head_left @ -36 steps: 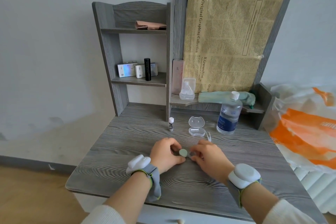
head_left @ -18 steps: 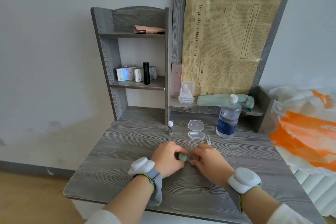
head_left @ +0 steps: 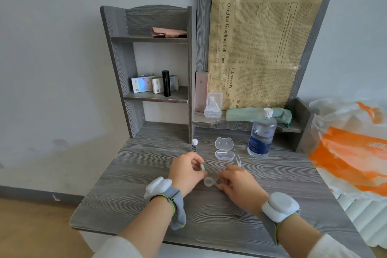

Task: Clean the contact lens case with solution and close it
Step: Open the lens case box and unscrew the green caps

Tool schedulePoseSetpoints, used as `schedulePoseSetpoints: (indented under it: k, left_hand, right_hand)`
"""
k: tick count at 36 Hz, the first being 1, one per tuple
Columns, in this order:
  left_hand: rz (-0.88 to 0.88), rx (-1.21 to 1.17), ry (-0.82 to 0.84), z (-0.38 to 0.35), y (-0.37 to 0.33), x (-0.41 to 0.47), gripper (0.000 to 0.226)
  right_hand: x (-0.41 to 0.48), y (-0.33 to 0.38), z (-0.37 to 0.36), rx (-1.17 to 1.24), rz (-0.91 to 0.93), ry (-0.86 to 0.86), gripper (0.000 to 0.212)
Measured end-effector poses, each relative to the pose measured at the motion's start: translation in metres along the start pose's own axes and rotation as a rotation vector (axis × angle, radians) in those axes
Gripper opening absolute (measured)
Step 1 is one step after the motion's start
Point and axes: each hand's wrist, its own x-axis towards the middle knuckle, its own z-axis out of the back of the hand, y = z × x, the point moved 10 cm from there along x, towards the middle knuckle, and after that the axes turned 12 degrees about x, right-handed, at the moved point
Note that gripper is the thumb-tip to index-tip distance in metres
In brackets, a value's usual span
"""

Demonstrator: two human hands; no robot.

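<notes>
At lower centre, our right hand (head_left: 238, 184) pins the lens case (head_left: 211, 181) to the desk (head_left: 129, 195) while left-hand (head_left: 185, 174) fingertips pinch its green cap (head_left: 202, 167), baring a well for the solution bottle (head_left: 261, 135)

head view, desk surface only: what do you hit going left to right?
left hand holding green cap → lens case → right hand → solution bottle. Small vial, clear open box and tweezers skipped: they overlap these in x.
</notes>
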Motion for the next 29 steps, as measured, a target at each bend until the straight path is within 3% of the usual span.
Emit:
schedulePoseSetpoints:
  k: [12,29]
  left_hand:
    - [-0.073,0.209,-0.063,-0.001,0.011,-0.005,0.029]
    - [-0.019,0.119,0.013,-0.002,0.018,-0.003,0.041]
  right_hand:
    - [0.000,0.000,0.002,0.043,0.001,-0.003,0.022]
    - [-0.003,0.004,0.001,0.022,0.003,0.049,0.023]
